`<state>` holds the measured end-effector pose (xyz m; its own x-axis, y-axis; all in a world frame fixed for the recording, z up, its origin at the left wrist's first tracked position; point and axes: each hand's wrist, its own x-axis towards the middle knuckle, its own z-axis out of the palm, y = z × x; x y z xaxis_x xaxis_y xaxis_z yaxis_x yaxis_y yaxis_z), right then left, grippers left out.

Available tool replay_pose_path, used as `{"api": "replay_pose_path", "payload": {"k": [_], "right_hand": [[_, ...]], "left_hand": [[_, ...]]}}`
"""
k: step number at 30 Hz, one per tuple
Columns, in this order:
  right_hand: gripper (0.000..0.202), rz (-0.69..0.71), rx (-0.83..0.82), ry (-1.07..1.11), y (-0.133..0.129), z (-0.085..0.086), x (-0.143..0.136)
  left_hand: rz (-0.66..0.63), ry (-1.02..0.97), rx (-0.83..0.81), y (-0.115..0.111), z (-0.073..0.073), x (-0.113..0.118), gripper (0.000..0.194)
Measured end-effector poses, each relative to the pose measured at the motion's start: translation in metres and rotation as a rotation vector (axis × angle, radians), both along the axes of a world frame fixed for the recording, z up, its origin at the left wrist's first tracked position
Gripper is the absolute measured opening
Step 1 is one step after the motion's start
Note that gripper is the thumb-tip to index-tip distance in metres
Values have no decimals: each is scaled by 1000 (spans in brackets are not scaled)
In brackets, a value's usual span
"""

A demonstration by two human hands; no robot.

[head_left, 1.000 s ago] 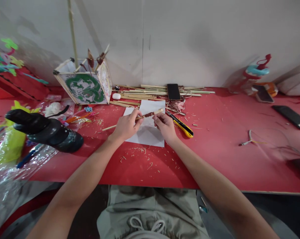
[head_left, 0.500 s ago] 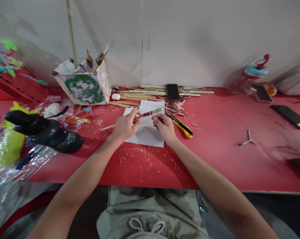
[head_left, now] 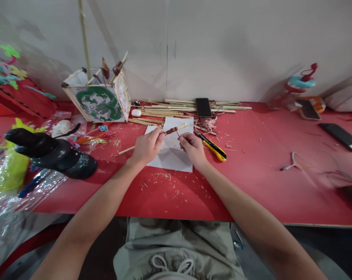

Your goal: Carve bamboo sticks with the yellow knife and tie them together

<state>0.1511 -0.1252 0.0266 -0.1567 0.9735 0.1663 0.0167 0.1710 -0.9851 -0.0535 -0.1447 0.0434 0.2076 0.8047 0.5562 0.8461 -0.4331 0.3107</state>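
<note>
Above the white paper, my left hand pinches a bamboo stick, whose pale end points up and right. Dark red cord is wound around the stick just beyond my fingertips. A thin length of that cord runs down to my right hand, whose thumb and fingers are pinched on it. Beside my right hand a yellow and black utility knife lies on the red table.
Bamboo strips, a phone and tangled cord lie behind my hands. A dragon-painted lantern frame stands back left. A black bottle lies at left. Shavings are scattered near the front edge.
The stick has turned in my left hand, so its far end shows a paler side. The cord between the stick and my right hand is now visible.
</note>
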Motion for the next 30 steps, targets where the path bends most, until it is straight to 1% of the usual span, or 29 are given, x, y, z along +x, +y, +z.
{"api": "replay_pose_path", "payload": {"k": [7, 12, 14, 16, 19, 21, 26, 30], "right_hand": [[26, -1, 2, 12, 1, 0, 0], [22, -1, 15, 20, 0, 0, 0], [23, 0, 11, 14, 1, -1, 0], [24, 0, 11, 4, 1, -1, 0], [24, -1, 15, 6, 1, -2, 0], [24, -3, 20, 14, 2, -2, 0], [23, -5, 27, 19, 2, -2, 0], [23, -5, 28, 10, 1, -2, 0]], "left_hand": [[-23, -67, -73, -5, 5, 2, 20], [-5, -41, -41, -3, 4, 2, 16], [-1, -17, -12, -2, 2, 1, 18], [-1, -1, 9, -1, 1, 0, 24], [0, 6, 9, 0, 0, -1, 31], [0, -2, -11, -2, 2, 0, 31], [-30, -53, -67, -5, 6, 2, 23], [-28, -83, -70, -5, 5, 3, 23]]}}
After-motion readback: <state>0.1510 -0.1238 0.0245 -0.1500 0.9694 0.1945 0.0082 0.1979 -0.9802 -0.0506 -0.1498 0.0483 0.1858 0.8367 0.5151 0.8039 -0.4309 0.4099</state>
